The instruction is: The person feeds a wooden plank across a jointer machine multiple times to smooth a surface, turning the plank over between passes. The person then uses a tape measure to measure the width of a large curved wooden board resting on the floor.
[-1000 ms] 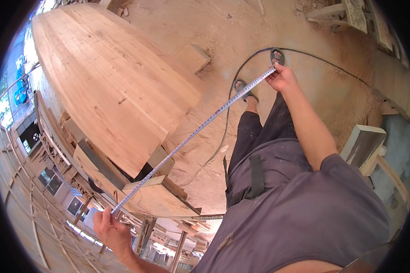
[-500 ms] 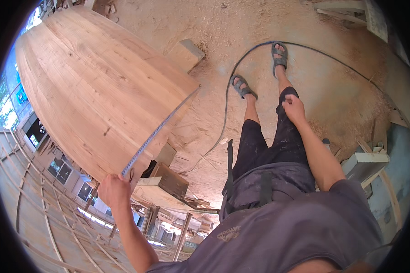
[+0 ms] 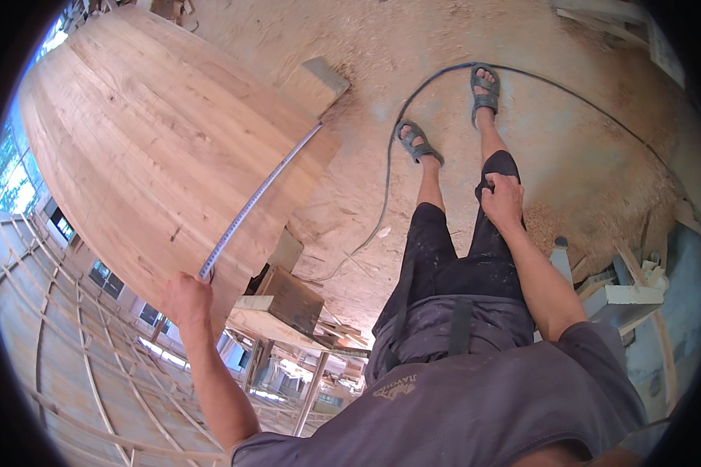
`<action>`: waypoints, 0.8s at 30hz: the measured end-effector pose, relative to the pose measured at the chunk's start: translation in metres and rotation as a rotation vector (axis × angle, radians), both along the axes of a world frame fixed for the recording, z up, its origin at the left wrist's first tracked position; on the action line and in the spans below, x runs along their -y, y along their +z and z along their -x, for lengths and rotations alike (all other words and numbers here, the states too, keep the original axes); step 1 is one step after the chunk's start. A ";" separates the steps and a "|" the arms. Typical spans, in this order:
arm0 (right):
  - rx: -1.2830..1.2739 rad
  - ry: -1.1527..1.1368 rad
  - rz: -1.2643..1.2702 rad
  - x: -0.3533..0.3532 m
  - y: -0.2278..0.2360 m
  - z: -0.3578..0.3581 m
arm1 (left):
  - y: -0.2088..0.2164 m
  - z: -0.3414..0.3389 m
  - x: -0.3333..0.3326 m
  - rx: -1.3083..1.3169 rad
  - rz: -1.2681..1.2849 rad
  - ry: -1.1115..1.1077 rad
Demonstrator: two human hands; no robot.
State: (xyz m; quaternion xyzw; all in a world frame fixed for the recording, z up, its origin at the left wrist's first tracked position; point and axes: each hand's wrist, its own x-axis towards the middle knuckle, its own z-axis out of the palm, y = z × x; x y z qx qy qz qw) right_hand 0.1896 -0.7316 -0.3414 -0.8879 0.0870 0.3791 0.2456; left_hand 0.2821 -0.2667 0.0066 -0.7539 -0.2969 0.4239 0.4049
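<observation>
My left hand (image 3: 187, 299) is closed at the near edge of a large wooden panel (image 3: 144, 132) made of joined planks. From its fingers runs the blade of a tape measure (image 3: 254, 201), stretched slantwise across the panel to near its right end. The tape's case is hidden in the hand. Over my right knee, beside the dark trousers, my right hand (image 3: 503, 201) hangs with curled fingers. Whatever those fingers hold, if anything, cannot be made out.
A black cable (image 3: 389, 167) loops over the dusty floor and past my sandals. Wooden blocks (image 3: 288, 300) sit below the panel's near right corner. Timber offcuts and a pale board (image 3: 624, 296) lie at the right. Sawdust covers the floor.
The tape blade has shifted up and left; its far end has moved inward from the panel's right corner. My left hand has moved slightly up and left with it. My right hand has dropped slightly.
</observation>
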 end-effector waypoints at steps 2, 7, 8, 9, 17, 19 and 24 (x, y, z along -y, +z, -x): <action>0.000 0.012 -0.004 -0.001 -0.001 0.001 | 0.004 0.005 -0.003 0.016 0.018 -0.010; 0.073 0.111 0.015 0.005 -0.019 0.015 | 0.035 0.001 -0.002 0.000 -0.054 -0.010; 0.069 0.107 0.017 0.006 -0.023 0.019 | 0.045 -0.004 -0.003 -0.001 -0.069 -0.039; 0.028 0.094 0.047 0.007 -0.024 0.018 | 0.058 -0.008 0.000 0.012 -0.079 -0.070; 0.013 0.169 0.061 -0.006 0.000 -0.002 | 0.153 0.020 -0.041 0.146 -0.082 -0.258; 0.047 0.188 0.055 -0.008 -0.004 0.001 | 0.162 0.022 -0.042 0.155 -0.100 -0.242; 0.127 0.264 0.086 -0.012 -0.009 0.005 | 0.168 0.034 -0.054 0.162 -0.114 -0.210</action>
